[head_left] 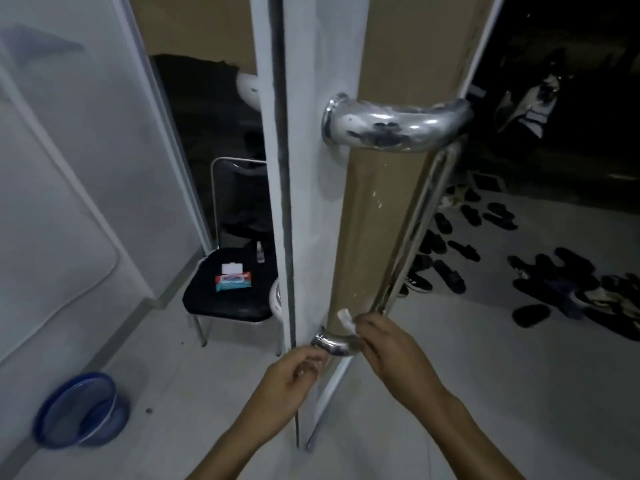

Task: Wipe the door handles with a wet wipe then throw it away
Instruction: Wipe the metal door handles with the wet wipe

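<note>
Head view: the chrome pull handle (pixel 412 216) runs lengthwise from upper right toward lower centre of the frame. My right hand (pixel 391 344) pinches a white wet wipe (pixel 346 318) against its lower bend, the wipe poking out above my fingertips. My left hand (pixel 291 375) curls loosely just beside the lower mount; I can't tell if it grips anything.
</note>
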### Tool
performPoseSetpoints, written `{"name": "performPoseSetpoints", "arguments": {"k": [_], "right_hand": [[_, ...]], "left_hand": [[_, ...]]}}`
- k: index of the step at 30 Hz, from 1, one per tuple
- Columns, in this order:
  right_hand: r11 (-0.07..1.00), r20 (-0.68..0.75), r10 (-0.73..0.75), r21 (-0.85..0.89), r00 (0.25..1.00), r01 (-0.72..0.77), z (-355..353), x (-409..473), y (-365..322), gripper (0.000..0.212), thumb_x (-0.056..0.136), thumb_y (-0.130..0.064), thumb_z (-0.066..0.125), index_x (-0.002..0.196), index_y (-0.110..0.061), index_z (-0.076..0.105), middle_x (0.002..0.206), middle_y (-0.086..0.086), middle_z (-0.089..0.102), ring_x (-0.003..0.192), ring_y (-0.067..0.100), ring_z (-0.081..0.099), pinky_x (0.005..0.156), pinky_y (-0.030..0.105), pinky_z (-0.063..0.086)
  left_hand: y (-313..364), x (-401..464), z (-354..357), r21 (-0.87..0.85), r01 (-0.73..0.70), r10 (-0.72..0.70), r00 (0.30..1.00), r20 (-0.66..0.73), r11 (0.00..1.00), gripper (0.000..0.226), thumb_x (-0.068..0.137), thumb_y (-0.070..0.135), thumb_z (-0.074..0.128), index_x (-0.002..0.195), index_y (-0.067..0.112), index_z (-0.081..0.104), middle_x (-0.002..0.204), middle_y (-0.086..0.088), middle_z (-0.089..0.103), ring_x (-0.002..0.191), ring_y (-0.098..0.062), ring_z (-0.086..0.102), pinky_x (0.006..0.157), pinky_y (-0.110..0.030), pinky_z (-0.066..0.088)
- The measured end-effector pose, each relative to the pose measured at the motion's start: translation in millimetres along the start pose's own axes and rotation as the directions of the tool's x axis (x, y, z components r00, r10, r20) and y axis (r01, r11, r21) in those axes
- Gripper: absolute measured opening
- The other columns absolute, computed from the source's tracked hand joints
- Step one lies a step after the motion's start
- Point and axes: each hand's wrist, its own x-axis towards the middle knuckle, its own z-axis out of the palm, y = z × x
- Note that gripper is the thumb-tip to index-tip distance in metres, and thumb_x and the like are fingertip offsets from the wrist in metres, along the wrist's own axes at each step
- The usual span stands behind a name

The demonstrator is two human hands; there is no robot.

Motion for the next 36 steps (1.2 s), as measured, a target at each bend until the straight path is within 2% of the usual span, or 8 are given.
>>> {"name": "performPoseSetpoints", "arguments": {"k": [4,7,10,17,23,27,32,36], "right_hand": [[0.957,0.117,-0.201,-0.187,0.973,0.220,14,3,9,0.051,0.071,-0.005,0.070,0.119,-0.021,0.068,0.104,-0.005,0.071,0.079,0.013,0.067,0.062,0.020,0.050],[0.933,0.153,-0.262,-0.211,0.953,0.291,20,4,16,0.059,0.068,-0.004,0.076,0.125,-0.016,0.065,0.113,-0.002,0.071,0.088,0.014,0.067,0.075,0.023,0.052],[0.901,0.191,-0.335,-0.220,0.923,0.373,31,2,15,0.053,0.083,-0.014,0.060,0.135,-0.010,0.056,0.132,0.006,0.062,0.110,0.018,0.063,0.093,0.029,0.052],[0.827,0.347,-0.448,-0.189,0.824,0.529,7,-7,50,0.068,0.078,-0.016,0.067,0.143,-0.011,0.047,0.142,0.004,0.053,0.125,0.017,0.050,0.107,0.033,0.042],[0.795,0.379,-0.493,-0.171,0.784,0.582,10,6,48,0.076,0.066,-0.019,0.078,0.137,-0.010,0.054,0.134,0.006,0.059,0.118,0.018,0.058,0.111,0.031,0.036],[0.801,0.373,-0.500,-0.144,0.782,0.581,15,9,39,0.079,0.060,-0.014,0.080,0.135,-0.008,0.056,0.132,0.007,0.061,0.114,0.018,0.062,0.103,0.033,0.044],[0.751,0.398,-0.527,-0.197,0.751,0.630,3,4,52,0.079,0.057,-0.017,0.080,0.132,-0.006,0.059,0.132,0.010,0.061,0.118,0.022,0.061,0.103,0.037,0.047],[0.746,0.435,-0.499,-0.225,0.749,0.627,1,1,52,0.084,0.054,-0.017,0.080,0.134,-0.005,0.056,0.135,0.013,0.058,0.122,0.024,0.059,0.105,0.038,0.044]], "left_hand": [[-3,-5,1,0.022,-0.035,0.035,0.999,-0.005,0.999,0.040,0.096,0.011,0.051,0.111,0.047,0.058,0.112,0.020,0.064,0.098,0.007,0.060,0.092,-0.017,0.047],[2,-6,-2,0.040,-0.021,0.021,1.000,0.001,0.999,0.045,0.097,0.014,0.050,0.115,0.055,0.050,0.117,0.028,0.059,0.103,0.013,0.057,0.092,-0.008,0.042],[9,-6,1,0.024,-0.011,0.011,1.000,-0.009,1.000,0.046,0.098,0.015,0.049,0.123,0.054,0.048,0.121,0.032,0.057,0.108,0.018,0.054,0.091,-0.002,0.037],[15,-5,28,-0.035,0.099,-0.104,0.970,-0.222,0.995,0.033,0.099,0.020,0.048,0.114,0.049,0.053,0.114,0.026,0.060,0.097,0.027,0.051,0.082,0.004,0.036],[22,-5,52,-0.085,0.125,-0.148,0.915,-0.375,0.989,0.027,0.099,0.025,0.048,0.115,0.046,0.056,0.117,0.019,0.064,0.099,0.017,0.056,0.086,-0.002,0.041],[28,-4,63,0.025,0.124,-0.098,0.879,-0.466,0.992,0.030,0.100,0.019,0.045,0.121,0.038,0.055,0.115,0.014,0.062,0.094,0.010,0.059,0.079,0.002,0.038],[24,-5,69,0.388,0.158,0.056,0.872,-0.487,0.908,0.036,0.100,0.023,0.044,0.136,0.023,0.050,0.125,-0.002,0.061,0.109,-0.021,0.060,0.092,-0.030,0.048],[21,-8,64,0.599,0.160,0.165,0.878,-0.450,0.784,0.037,0.100,0.027,0.042,0.137,0.025,0.047,0.123,-0.005,0.059,0.105,-0.024,0.059,0.084,-0.036,0.050]]}}
